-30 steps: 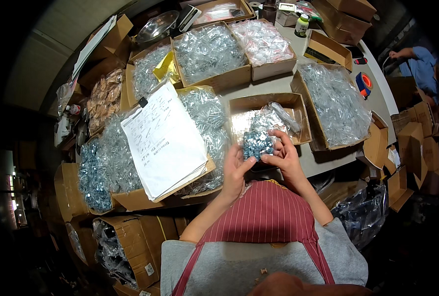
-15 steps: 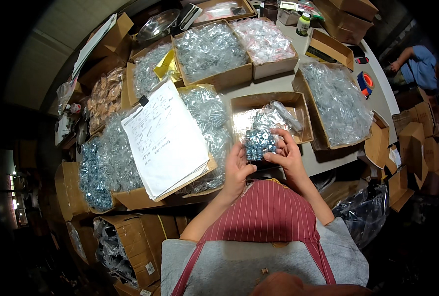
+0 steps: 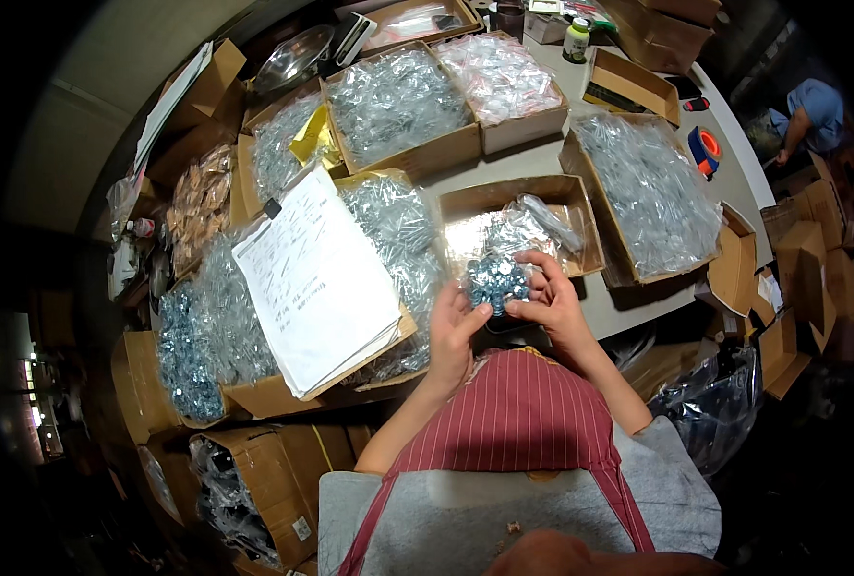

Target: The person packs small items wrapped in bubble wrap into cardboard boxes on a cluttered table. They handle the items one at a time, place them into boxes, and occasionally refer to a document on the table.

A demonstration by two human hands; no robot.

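A clear plastic bag of small, shiny blue-grey metal pieces (image 3: pixel 496 279) is held up between my two hands. They look like nuts or washers; their exact kind is too small to tell. My left hand (image 3: pixel 457 326) grips the bag's left side, thumb across the front. On the right side, my right hand (image 3: pixel 553 305) pinches it between thumb and curled fingers. Just beyond the bag stands an open cardboard box (image 3: pixel 585 213), with a few clear packets (image 3: pixel 540 223) lying inside it.
Left of my hands, a clipboard with papers (image 3: pixel 316 283) lies over boxes of bagged hardware (image 3: pixel 393 226). Another full box (image 3: pixel 638 197) stands to the right, near an orange-and-blue tape roll (image 3: pixel 704 151). More boxes line the back. A person (image 3: pixel 811 115) bends at far right.
The bag has flattened and rounded in my grip, and my left thumb has moved up onto its front. My view has shifted slightly. The other person at far right has bent lower.
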